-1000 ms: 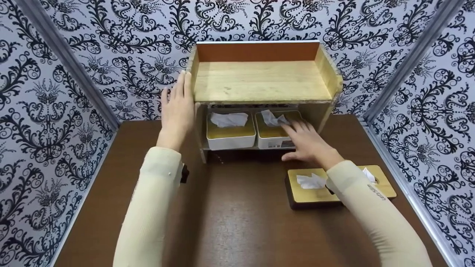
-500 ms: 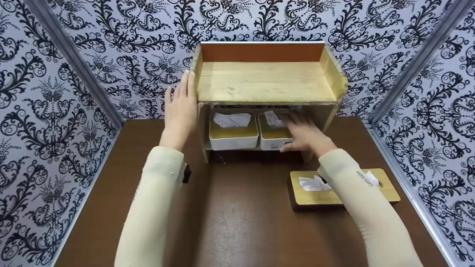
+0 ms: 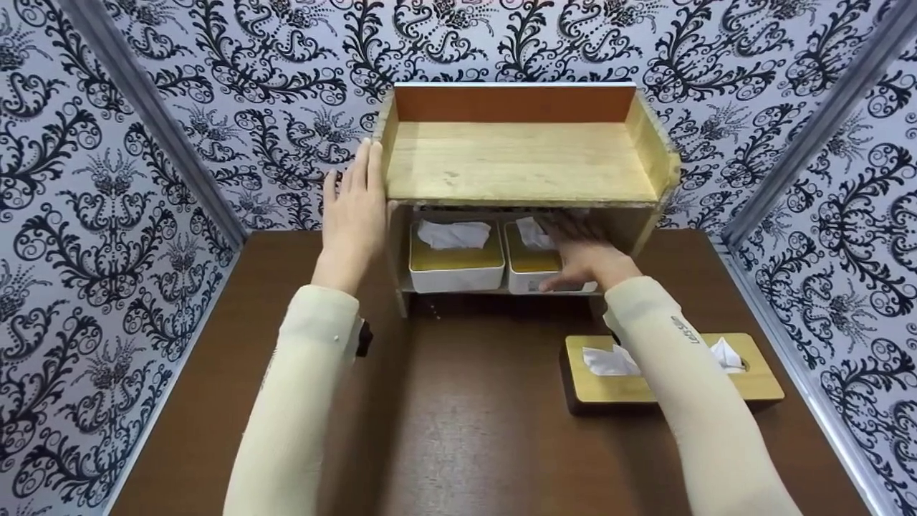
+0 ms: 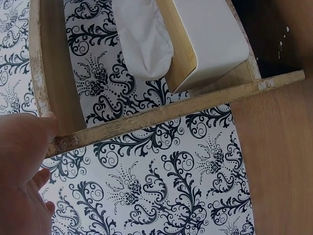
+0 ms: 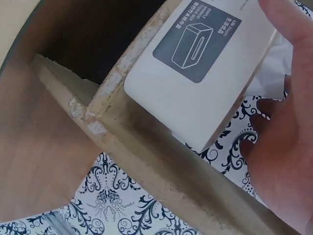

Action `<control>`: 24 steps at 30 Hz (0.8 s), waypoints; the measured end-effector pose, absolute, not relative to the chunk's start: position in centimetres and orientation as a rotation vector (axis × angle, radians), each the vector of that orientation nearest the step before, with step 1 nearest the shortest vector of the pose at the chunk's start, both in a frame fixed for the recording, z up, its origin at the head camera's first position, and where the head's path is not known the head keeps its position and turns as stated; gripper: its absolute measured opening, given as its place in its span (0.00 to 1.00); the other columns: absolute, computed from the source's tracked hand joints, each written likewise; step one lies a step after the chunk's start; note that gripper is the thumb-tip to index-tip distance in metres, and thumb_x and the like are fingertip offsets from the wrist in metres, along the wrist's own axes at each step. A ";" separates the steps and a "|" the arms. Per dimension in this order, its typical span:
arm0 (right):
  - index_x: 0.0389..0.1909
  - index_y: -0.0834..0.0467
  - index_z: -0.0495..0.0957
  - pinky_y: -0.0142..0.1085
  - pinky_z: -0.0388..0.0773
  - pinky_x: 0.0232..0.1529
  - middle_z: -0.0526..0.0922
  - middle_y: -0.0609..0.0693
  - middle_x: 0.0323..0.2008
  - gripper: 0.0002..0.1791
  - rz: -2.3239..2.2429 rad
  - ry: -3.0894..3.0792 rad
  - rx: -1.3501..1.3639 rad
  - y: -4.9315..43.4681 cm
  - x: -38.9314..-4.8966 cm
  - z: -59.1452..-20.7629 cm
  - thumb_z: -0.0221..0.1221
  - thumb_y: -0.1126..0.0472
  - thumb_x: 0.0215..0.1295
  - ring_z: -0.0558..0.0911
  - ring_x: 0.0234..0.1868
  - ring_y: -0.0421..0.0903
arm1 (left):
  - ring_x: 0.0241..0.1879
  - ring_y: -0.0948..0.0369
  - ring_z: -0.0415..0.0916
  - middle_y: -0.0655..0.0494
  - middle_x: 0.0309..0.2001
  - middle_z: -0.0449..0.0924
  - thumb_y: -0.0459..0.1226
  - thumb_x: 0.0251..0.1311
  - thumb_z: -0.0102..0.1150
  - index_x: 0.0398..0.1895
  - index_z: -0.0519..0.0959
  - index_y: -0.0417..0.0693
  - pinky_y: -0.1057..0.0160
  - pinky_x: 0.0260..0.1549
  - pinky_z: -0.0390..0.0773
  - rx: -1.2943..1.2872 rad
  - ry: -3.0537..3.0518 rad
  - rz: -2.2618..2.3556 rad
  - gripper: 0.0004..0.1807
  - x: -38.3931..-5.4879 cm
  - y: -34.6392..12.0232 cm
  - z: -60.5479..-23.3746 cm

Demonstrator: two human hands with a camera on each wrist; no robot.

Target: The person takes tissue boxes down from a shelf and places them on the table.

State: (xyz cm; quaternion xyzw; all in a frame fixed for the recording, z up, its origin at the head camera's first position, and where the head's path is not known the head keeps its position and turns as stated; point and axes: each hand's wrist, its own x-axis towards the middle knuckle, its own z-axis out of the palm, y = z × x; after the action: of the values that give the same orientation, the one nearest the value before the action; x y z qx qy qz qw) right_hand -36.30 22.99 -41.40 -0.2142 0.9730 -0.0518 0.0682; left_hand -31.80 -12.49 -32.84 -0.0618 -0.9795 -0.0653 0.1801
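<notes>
A small wooden shelf [image 3: 523, 165] stands against the back wall. My left hand [image 3: 352, 228] rests against its left side with straight fingers; the left wrist view shows the thumb [image 4: 41, 125] at the board's edge. Two white tissue boxes with wood-coloured tops stand side by side in the lower compartment, the left box [image 3: 457, 278] and the right box [image 3: 524, 281]. Over the right one reaches my right hand [image 3: 591, 252], fingers extended into the shaded compartment and thumb by the front. A dark label [image 5: 195, 44] marks this box's front. The fingertips' contact is hard to see.
A longer dark tissue box with a wooden lid [image 3: 616, 390] lies on the brown table [image 3: 458, 437] at the right, partly under my right forearm. Patterned walls [image 3: 286, 57] enclose the table at the back and both sides.
My right hand has moved further into the compartment, over the right tissue box. My left hand stays on the shelf's side. The head view has shifted slightly.
</notes>
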 end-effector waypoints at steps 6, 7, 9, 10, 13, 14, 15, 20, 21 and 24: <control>0.78 0.44 0.31 0.59 0.30 0.76 0.31 0.55 0.79 0.72 -0.221 2.877 -0.600 23.1 -36.6 -41.7 0.71 0.34 0.42 0.31 0.79 0.56 | 0.76 0.52 0.50 0.52 0.80 0.35 0.49 0.69 0.51 0.79 0.35 0.49 0.45 0.76 0.43 -0.185 -2.747 -0.176 0.46 -31.9 -12.3 -33.1; 0.78 0.44 0.32 0.58 0.31 0.77 0.31 0.55 0.79 0.71 -0.229 2.869 -0.595 23.1 -36.7 -41.8 0.71 0.34 0.42 0.31 0.79 0.56 | 0.76 0.52 0.50 0.53 0.80 0.36 0.49 0.69 0.51 0.79 0.36 0.49 0.45 0.76 0.44 -0.186 -2.739 -0.179 0.46 -31.9 -12.3 -33.1; 0.78 0.44 0.33 0.58 0.33 0.77 0.32 0.55 0.79 0.71 -0.254 2.849 -0.587 23.0 -36.9 -42.0 0.72 0.34 0.43 0.33 0.79 0.57 | 0.76 0.52 0.51 0.53 0.80 0.36 0.49 0.68 0.52 0.79 0.37 0.49 0.45 0.76 0.44 -0.182 -2.731 -0.189 0.46 -31.9 -12.3 -33.2; 0.78 0.43 0.33 0.58 0.35 0.77 0.32 0.55 0.79 0.70 -0.265 2.839 -0.582 22.9 -37.0 -42.2 0.72 0.34 0.43 0.33 0.79 0.57 | 0.76 0.52 0.51 0.53 0.80 0.37 0.49 0.68 0.52 0.79 0.37 0.49 0.45 0.76 0.44 -0.180 -2.728 -0.197 0.46 -31.8 -12.3 -33.2; 0.78 0.39 0.34 0.57 0.37 0.77 0.32 0.55 0.79 0.70 -0.295 2.818 -0.556 22.7 -37.2 -42.7 0.72 0.33 0.42 0.33 0.79 0.58 | 0.76 0.52 0.50 0.54 0.80 0.36 0.49 0.68 0.52 0.79 0.37 0.50 0.45 0.76 0.43 -0.174 -2.734 -0.220 0.46 -31.8 -12.4 -33.3; 0.78 0.38 0.34 0.58 0.36 0.77 0.32 0.55 0.79 0.70 -0.296 2.818 -0.551 22.7 -37.2 -42.8 0.72 0.33 0.41 0.33 0.79 0.59 | 0.76 0.53 0.49 0.54 0.80 0.36 0.49 0.68 0.52 0.79 0.37 0.50 0.45 0.76 0.43 -0.173 -2.737 -0.226 0.46 -31.8 -12.4 -33.3; 0.78 0.38 0.35 0.59 0.35 0.76 0.32 0.56 0.79 0.70 -0.294 2.821 -0.548 22.6 -37.3 -42.9 0.72 0.33 0.41 0.33 0.79 0.59 | 0.76 0.53 0.49 0.54 0.80 0.36 0.49 0.69 0.52 0.79 0.37 0.50 0.45 0.76 0.42 -0.174 -2.738 -0.232 0.45 -31.8 -12.4 -33.3; 0.78 0.38 0.37 0.63 0.30 0.75 0.32 0.57 0.79 0.69 -0.255 2.853 -0.578 21.9 -37.5 -43.1 0.72 0.33 0.40 0.32 0.78 0.60 | 0.77 0.53 0.47 0.54 0.80 0.35 0.49 0.69 0.51 0.79 0.36 0.50 0.45 0.76 0.42 -0.170 -2.746 -0.218 0.45 -32.0 -12.5 -33.2; 0.78 0.38 0.36 0.63 0.30 0.75 0.32 0.57 0.79 0.69 -0.250 2.854 -0.583 21.8 -37.5 -43.2 0.72 0.33 0.40 0.32 0.79 0.60 | 0.77 0.53 0.47 0.54 0.80 0.35 0.49 0.69 0.51 0.79 0.36 0.50 0.45 0.76 0.42 -0.169 -2.747 -0.214 0.45 -32.0 -12.5 -33.1; 0.78 0.39 0.35 0.63 0.30 0.75 0.30 0.57 0.79 0.70 -0.240 2.849 -0.593 21.5 -37.5 -43.2 0.71 0.32 0.40 0.31 0.78 0.60 | 0.77 0.54 0.47 0.53 0.80 0.34 0.50 0.69 0.50 0.79 0.35 0.50 0.45 0.76 0.42 -0.170 -2.754 -0.204 0.45 -32.0 -12.6 -33.1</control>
State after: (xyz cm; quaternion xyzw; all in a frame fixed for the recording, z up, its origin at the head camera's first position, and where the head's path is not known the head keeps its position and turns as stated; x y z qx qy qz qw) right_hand -37.54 21.53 -43.22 -0.2017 0.9698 -0.0816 0.1105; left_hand -31.99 -12.57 -33.05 -0.0603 -0.9780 -0.0724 0.1862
